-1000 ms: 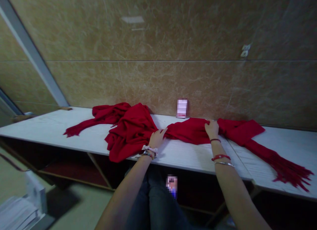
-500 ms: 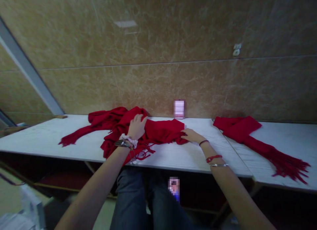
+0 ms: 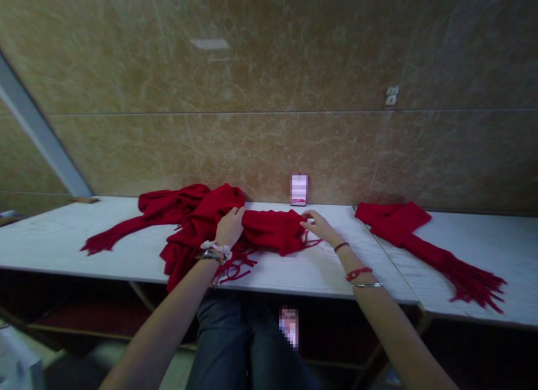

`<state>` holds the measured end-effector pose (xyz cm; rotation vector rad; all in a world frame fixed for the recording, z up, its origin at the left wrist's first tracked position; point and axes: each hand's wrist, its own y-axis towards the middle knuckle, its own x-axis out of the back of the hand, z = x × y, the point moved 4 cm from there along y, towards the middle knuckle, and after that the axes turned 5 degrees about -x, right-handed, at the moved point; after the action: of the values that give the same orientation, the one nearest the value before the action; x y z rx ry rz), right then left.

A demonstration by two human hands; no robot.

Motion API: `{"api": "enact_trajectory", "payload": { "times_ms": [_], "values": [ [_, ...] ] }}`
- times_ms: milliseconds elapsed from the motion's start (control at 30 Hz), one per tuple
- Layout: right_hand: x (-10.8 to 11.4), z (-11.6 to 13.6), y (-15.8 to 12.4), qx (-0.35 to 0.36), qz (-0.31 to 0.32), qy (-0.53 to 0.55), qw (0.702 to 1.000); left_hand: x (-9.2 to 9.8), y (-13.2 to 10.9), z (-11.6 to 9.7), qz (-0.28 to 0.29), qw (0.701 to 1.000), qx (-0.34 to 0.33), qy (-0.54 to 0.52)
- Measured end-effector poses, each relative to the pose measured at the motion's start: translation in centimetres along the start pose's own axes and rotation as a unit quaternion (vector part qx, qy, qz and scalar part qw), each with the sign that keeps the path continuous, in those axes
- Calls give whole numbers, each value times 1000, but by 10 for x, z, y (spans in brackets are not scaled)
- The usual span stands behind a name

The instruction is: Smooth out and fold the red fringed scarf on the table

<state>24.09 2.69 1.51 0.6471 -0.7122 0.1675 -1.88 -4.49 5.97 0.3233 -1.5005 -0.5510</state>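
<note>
A red fringed scarf (image 3: 273,230) lies across the white tabletop in front of me, its right part spread fairly flat and its left part bunched. My left hand (image 3: 230,226) is closed on the scarf's upper layer where the flat part meets the bunched part. At the right end, the fingertips of my right hand (image 3: 318,224) pinch the scarf's edge, with a few fringe strands hanging beside them. More red fringed cloth (image 3: 168,208) trails off to the left of the bunch; whether it is a separate scarf I cannot tell.
Another red scarf (image 3: 403,227) lies folded across itself at the right, its fringe toward the front edge. A phone (image 3: 298,189) leans upright against the tiled wall (image 3: 269,143). The white tabletop (image 3: 323,272) has a seam at the right and dark shelves below.
The scarf's right end now lies flatter and wider, with fringe strands showing by my right hand. My left hand's fingers have drawn closed on the cloth. The view has shifted slightly.
</note>
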Motion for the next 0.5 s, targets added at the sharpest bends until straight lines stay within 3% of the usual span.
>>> {"api": "enact_trajectory", "payload": {
  "times_ms": [67, 133, 200, 267, 333, 433, 500],
  "values": [
    [-15, 11, -7, 46, 82, -3, 996, 9, -2, -2, 15, 999, -27, 36],
    [-30, 21, -13, 88, 157, -34, 983, 7, -9, -13, 69, 990, -120, 32],
    [-37, 25, -15, 100, 187, -69, 975, -2, -20, -28, 130, 965, -228, -5],
    [-38, 23, -11, 81, 172, -86, 978, -12, -30, -40, 165, 939, -297, -46],
    [-34, 15, -5, 51, 145, -98, 983, -21, -34, -48, 183, 929, -313, -78],
    [-26, -3, 0, -5, 84, -119, 989, -30, -31, -50, 212, 935, -273, -81],
    [-24, -14, 0, -37, 55, -129, 989, -30, -28, -49, 201, 950, -236, -45]
  ]
}}
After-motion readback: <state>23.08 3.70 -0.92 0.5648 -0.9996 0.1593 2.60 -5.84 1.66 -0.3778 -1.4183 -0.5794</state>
